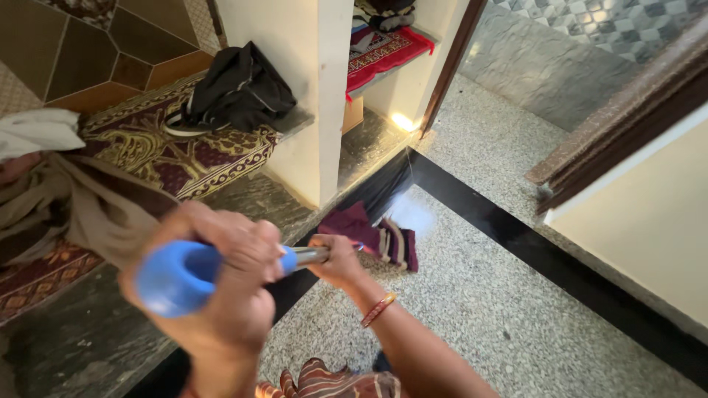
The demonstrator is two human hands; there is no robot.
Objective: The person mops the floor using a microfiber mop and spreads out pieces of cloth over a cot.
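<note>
Blue plastic caps the metal pole (pixel 306 256) we grip: our left hand (pixel 225 284) is wrapped round the blue grip (pixel 177 276), our right hand (pixel 338 259) clenched further down the shaft. Past it, a maroon striped cloth (pixel 380 236) lies crumpled on speckled stone floor (pixel 479 295) edged with a black band. Beside us, a patterned mat (pixel 184 155) covers a stone ledge.

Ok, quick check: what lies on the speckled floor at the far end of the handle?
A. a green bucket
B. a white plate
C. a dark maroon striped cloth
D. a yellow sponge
C: a maroon striped cloth lies on the speckled floor just past the right hand gripping the blue-ended handle.
</note>
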